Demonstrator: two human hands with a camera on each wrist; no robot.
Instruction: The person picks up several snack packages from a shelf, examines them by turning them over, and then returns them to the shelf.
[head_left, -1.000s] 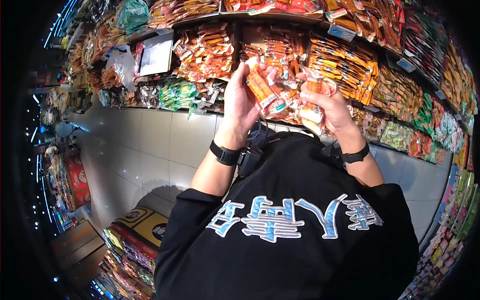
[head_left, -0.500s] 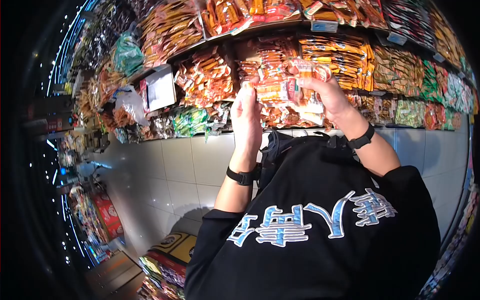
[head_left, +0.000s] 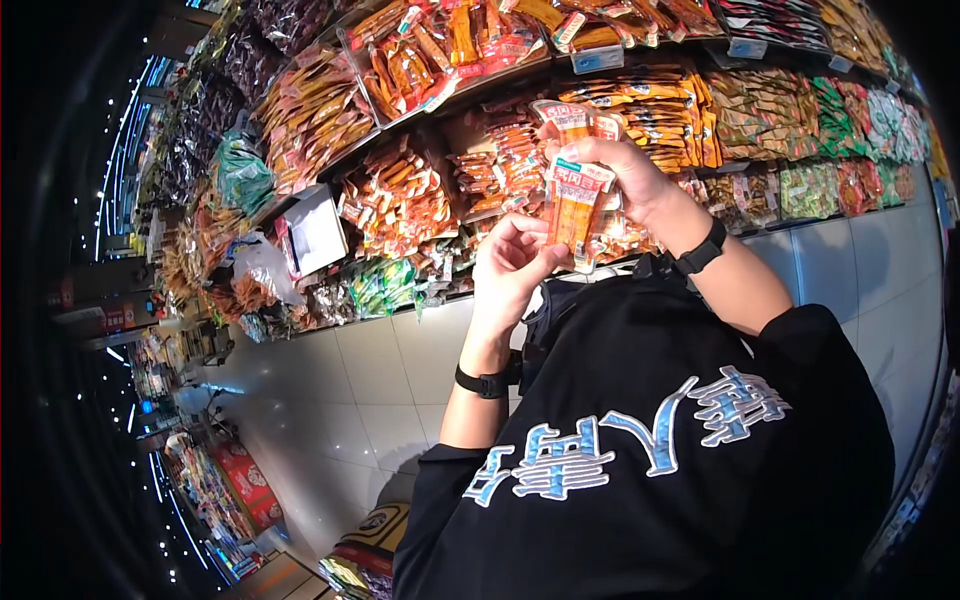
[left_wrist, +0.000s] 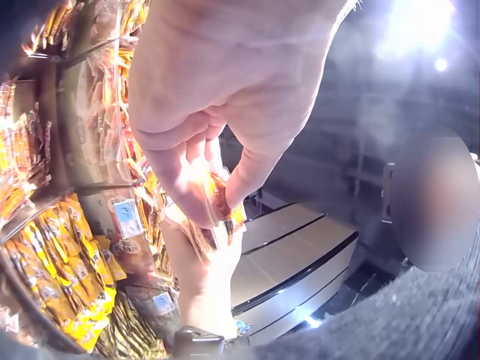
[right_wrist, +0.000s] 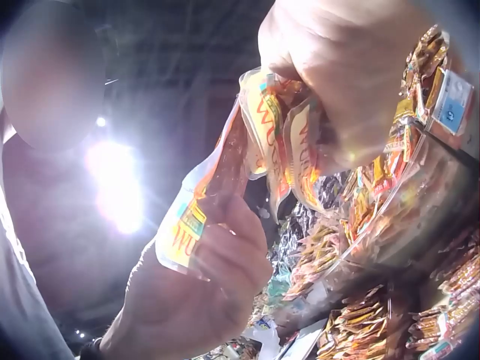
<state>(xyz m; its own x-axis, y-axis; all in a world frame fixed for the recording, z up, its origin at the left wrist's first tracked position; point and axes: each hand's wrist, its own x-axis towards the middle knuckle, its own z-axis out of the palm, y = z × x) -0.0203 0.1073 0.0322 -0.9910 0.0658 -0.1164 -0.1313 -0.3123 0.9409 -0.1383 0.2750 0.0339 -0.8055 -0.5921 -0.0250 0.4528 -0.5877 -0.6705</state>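
In the head view my left hand [head_left: 510, 265] pinches the lower end of a snack packet [head_left: 574, 215] between thumb and fingers. This packet is clear, with a red and white label and orange-brown food inside. My right hand [head_left: 630, 175] grips its labelled top end, together with other packets [head_left: 568, 118] of the same look fanned behind it. In the right wrist view several packets [right_wrist: 270, 131] hang from the right hand [right_wrist: 345, 75], while the left hand [right_wrist: 217, 285] holds the lower end of one. Fingers partly hide the packets in the left wrist view.
Shelf bins ahead hold heaps of similar orange packets [head_left: 400, 195] and yellow packets [head_left: 650, 105]. Price tags [head_left: 598, 60] line the shelf edge. A white box [head_left: 315, 230] and a plastic bag [head_left: 268, 268] are at left. Tiled floor [head_left: 370, 355] lies below the shelf.
The packet has turned from lying across between the hands to standing upright, its label now at the top. My left hand has moved down to its lower end. The head view has shifted.
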